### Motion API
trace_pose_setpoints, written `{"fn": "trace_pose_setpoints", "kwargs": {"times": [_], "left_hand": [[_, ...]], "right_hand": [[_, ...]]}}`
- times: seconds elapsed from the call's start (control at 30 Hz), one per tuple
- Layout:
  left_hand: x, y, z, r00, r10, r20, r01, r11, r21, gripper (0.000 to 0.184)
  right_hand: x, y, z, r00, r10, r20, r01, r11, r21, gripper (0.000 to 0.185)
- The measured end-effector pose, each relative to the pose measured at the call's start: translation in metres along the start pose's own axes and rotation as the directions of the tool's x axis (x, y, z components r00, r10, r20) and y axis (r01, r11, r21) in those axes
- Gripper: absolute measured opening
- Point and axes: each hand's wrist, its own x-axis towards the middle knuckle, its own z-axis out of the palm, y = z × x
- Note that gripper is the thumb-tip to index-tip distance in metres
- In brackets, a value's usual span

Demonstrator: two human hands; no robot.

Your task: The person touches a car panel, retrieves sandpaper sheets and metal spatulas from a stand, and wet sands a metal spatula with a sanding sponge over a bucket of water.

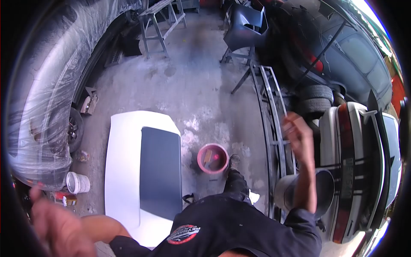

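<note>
My left hand [62,227] is raised at the lower left, smeared by motion. One finger points up, but the rest are too blurred to read. My right hand [297,132] is lifted on the right, above a metal frame, its fingers loosely bent and apart with nothing visible in them. Between my arms lies a white car panel [123,162] with a dark grey section [160,167]. By my foot stands a pink bucket [199,159] holding liquid, a yellowish block [208,155] and a small bright pink item [215,157]. Neither hand touches these.
A plastic-covered car [47,98] lines the left, near a white bucket [78,183]. A metal frame [269,115], stacked tires [316,99], a grey drum [286,192] and a white car's rear [332,141] crowd the right. Sawhorses [160,25] stand farther back.
</note>
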Motion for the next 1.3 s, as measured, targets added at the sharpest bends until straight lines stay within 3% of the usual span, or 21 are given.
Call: {"fn": "trace_pose_setpoints", "kwargs": {"times": [0.07,0.1,0.13,0.23,0.27,0.3,0.33,0.37,0.43,0.47,0.5,0.53,0.57,0.63,0.7,0.87,1.07,1.17,1.23,1.27,1.3], "left_hand": [[-0.014,-0.044,0.092,0.988,-0.147,-0.055,0.154,0.975,0.158,0.062],[-0.019,-0.057,0.145,0.950,-0.308,-0.051,0.308,0.951,0.000,0.048],[-0.025,-0.072,0.192,0.890,-0.454,-0.033,0.444,0.883,-0.153,0.037],[-0.075,-0.125,0.327,0.459,-0.842,0.283,0.871,0.490,0.046,0.041],[-0.107,-0.145,0.366,0.333,-0.858,0.391,0.812,0.472,0.343,0.045],[-0.165,-0.163,0.402,0.218,-0.861,0.459,0.739,0.453,0.499,0.053],[-0.197,-0.166,0.424,-0.086,-0.844,0.529,0.653,0.353,0.670,0.060],[-0.302,-0.173,0.446,-0.093,-0.786,0.611,0.715,0.374,0.591,0.061],[-0.379,-0.160,0.465,-0.344,-0.660,0.668,0.831,0.117,0.544,0.054],[-0.393,-0.130,0.463,-0.394,-0.747,0.536,0.887,-0.156,0.434,0.053],[-0.412,-0.111,0.464,-0.591,-0.677,0.439,0.802,-0.432,0.413,0.051],[-0.428,-0.095,0.465,-0.762,-0.581,0.287,0.621,-0.529,0.578,0.048],[-0.497,-0.063,0.452,-0.204,-0.803,0.560,0.795,0.198,0.574,0.046],[-0.469,-0.047,0.443,-0.673,-0.602,0.430,0.673,-0.256,0.694,0.046],[-0.447,-0.064,0.459,-0.795,-0.489,0.359,0.578,-0.433,0.692,0.046],[-0.401,-0.178,0.543,-0.746,-0.500,0.440,0.652,-0.409,0.639,0.046],[-0.386,-0.412,0.685,-0.628,-0.501,0.596,0.741,-0.148,0.655,0.046],[-0.399,-0.563,0.784,-0.503,-0.438,0.745,0.714,0.274,0.644,0.047],[-0.361,-0.661,0.865,-0.405,-0.375,0.834,0.492,0.679,0.544,0.047],[-0.268,-0.694,0.840,-0.285,-0.683,0.673,0.745,0.283,0.603,0.045],[-0.237,-0.739,0.857,-0.280,-0.789,0.547,0.880,0.017,0.475,0.042]], "right_hand": [[-0.026,0.154,0.072,0.884,0.226,0.409,-0.173,0.971,-0.163,0.028],[-0.054,0.252,0.123,0.774,0.133,0.619,0.161,0.904,-0.395,0.033],[-0.057,0.260,0.142,0.646,0.235,0.726,0.104,0.915,-0.389,0.044],[-0.079,0.328,0.200,0.388,0.437,0.812,-0.330,0.888,-0.320,0.079],[-0.071,0.322,0.200,0.239,0.499,0.833,-0.565,0.769,-0.298,0.089],[-0.141,0.415,0.262,0.320,0.646,0.693,-0.616,0.697,-0.366,0.078],[-0.125,0.400,0.243,0.248,0.540,0.804,-0.623,0.725,-0.295,0.077],[-0.110,0.400,0.232,0.214,0.500,0.839,-0.623,0.732,-0.277,0.076],[-0.078,0.410,0.220,0.188,0.485,0.854,-0.621,0.732,-0.280,0.073],[-0.060,0.416,0.217,0.183,0.480,0.858,-0.615,0.737,-0.280,0.072],[-0.038,0.425,0.216,0.186,0.480,0.858,-0.600,0.747,-0.288,0.071],[-0.014,0.433,0.218,0.194,0.479,0.856,-0.580,0.760,-0.294,0.070],[0.012,0.440,0.220,0.199,0.476,0.856,-0.560,0.772,-0.299,0.069],[0.064,0.457,0.232,0.222,0.477,0.850,-0.516,0.797,-0.312,0.066],[0.120,0.469,0.243,0.252,0.465,0.849,-0.470,0.825,-0.313,0.064],[0.256,0.489,0.289,0.323,0.436,0.840,-0.402,0.867,-0.295,0.058],[0.396,0.515,0.373,0.331,0.440,0.835,-0.389,0.870,-0.304,0.052],[0.450,0.517,0.400,0.269,0.460,0.846,-0.381,0.858,-0.346,0.049],[0.493,0.519,0.419,0.240,0.443,0.863,-0.347,0.870,-0.350,0.048],[0.511,0.528,0.429,0.228,0.435,0.871,-0.325,0.877,-0.354,0.047],[0.528,0.528,0.442,0.216,0.426,0.879,-0.313,0.883,-0.351,0.046]]}}
